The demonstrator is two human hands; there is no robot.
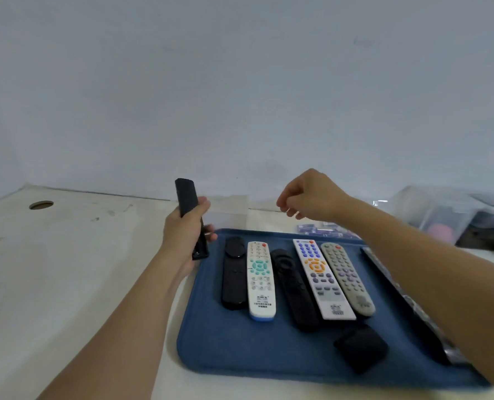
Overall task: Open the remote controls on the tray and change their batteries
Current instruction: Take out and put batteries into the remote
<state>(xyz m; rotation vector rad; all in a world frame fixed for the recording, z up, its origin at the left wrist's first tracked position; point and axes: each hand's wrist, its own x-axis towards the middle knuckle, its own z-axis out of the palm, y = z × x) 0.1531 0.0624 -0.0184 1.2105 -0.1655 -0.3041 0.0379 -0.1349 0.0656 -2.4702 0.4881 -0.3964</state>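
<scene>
A blue tray lies on the pale table and carries several remotes: a black one, a white one with teal buttons, a black one, a white one with blue and orange buttons, a grey one and a dark one under my right forearm. A small black cover lies near the tray's front. My left hand grips a slim black remote upright, left of the tray. My right hand hovers above the tray's far edge with fingers curled; whether it pinches anything is unclear.
Purple batteries lie behind the tray. A clear plastic box stands at the back, and clear containers stand at the far right. A cable hole is in the table at the far left. A wall rises close behind.
</scene>
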